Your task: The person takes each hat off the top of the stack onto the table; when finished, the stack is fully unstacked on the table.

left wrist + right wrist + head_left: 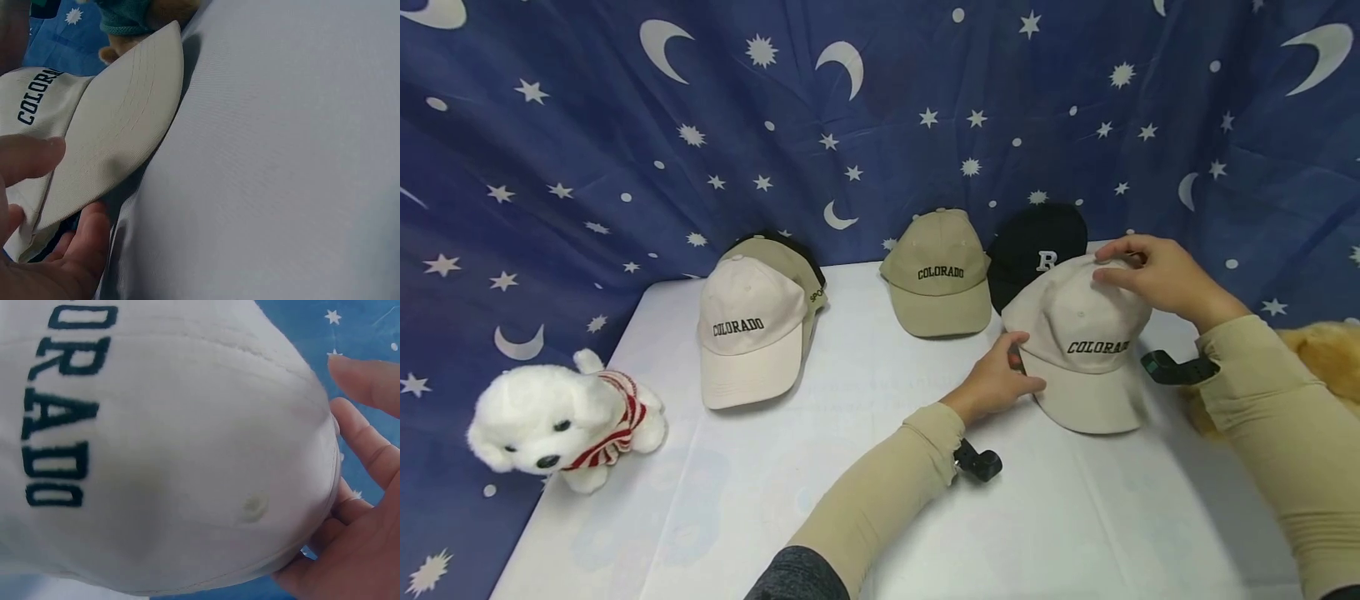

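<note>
A cream baseball cap (1078, 308) lettered COLORADO lies at the right of the table, brim toward me, with my hands on both sides. At its left edge, my left hand (996, 379) has its thumb over the cap and curled fingers (92, 234) under the brim (119, 125). My right hand (1168, 275) reaches over the top of the crown (206, 437). Its fingers (369, 444) rest against the crown's back edge, while the thumb stands apart from the fabric. The cap's underside is mostly hidden.
Behind this cap are a black cap (1033, 237) with an R and a khaki cap (940, 283). Another cream cap (748, 333) overlaps more caps at the left. A white plush dog (542, 417) sits far left; a tan plush toy (1330, 358) is behind my right forearm.
</note>
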### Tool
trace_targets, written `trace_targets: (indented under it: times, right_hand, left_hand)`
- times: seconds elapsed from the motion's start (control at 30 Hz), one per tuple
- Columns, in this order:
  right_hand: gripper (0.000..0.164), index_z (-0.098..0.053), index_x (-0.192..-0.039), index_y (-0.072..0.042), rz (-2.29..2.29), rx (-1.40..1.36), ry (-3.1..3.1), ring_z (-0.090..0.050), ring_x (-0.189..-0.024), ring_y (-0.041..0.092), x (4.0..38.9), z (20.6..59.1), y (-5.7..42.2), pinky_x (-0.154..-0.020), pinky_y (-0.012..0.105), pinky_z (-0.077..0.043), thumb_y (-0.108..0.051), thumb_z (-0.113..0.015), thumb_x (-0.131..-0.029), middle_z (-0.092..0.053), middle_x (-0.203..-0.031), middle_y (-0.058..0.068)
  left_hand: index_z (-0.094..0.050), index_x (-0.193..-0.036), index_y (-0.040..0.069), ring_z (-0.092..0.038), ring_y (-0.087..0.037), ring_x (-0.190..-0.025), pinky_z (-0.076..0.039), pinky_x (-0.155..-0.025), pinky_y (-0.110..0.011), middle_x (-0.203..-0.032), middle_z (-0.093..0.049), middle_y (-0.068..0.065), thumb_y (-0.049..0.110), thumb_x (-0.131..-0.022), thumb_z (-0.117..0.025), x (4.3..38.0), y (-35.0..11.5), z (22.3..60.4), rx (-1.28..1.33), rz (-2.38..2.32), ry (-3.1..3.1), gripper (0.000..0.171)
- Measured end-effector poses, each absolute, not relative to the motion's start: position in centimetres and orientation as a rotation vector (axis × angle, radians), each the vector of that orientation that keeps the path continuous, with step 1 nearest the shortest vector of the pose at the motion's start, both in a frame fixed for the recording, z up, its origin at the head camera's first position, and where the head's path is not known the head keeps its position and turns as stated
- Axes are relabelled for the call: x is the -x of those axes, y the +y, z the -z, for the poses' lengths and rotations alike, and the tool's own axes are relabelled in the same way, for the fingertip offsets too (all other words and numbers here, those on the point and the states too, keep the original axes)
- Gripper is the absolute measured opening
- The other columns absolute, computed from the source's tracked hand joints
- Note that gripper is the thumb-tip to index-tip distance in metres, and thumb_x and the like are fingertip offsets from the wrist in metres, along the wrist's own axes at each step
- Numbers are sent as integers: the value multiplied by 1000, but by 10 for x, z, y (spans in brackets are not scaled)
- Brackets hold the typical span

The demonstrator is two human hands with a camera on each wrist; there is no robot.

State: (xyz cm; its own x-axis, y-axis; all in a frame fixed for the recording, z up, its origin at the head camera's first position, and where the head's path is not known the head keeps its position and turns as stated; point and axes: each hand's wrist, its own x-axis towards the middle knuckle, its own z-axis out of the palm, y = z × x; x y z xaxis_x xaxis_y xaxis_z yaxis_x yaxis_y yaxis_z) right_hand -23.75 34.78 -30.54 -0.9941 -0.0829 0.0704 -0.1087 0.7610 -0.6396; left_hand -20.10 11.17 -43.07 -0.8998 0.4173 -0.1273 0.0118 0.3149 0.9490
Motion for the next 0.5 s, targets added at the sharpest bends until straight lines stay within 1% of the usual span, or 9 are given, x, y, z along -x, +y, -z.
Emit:
trace_targets:
  times: [0.13,0.3,0.5]
  right_hand:
    - [44,-63,-123,3,-1065,-178,-2901,-45,-119,43,232,301,345,-97,61,-36,-29,-71,-94,-52,-135,29]
    - [45,-61,-125,2,-1052,-178,-2917,-43,-119,44,225,295,345,-97,63,-34,-30,-71,-94,-50,-137,29]
    - [47,-61,-127,0,-1021,-170,-2949,-42,-113,38,219,292,346,-91,56,-36,-32,-70,-94,-49,-136,27]
  left_hand:
    - [-44,-148,20,-54,-6,-77,-44,-73,-20,-93,-59,4,7,-82,-79,200,111,428,-394,-1602,2279,76]
    - [-37,-153,23,-50,-6,-72,-42,-69,-20,-82,-55,5,4,-82,-77,198,110,425,-441,-1567,2353,84]
    - [-25,-159,23,-48,-7,-62,-40,-60,-20,-73,-53,6,2,-85,-72,197,106,424,-475,-1607,2397,90]
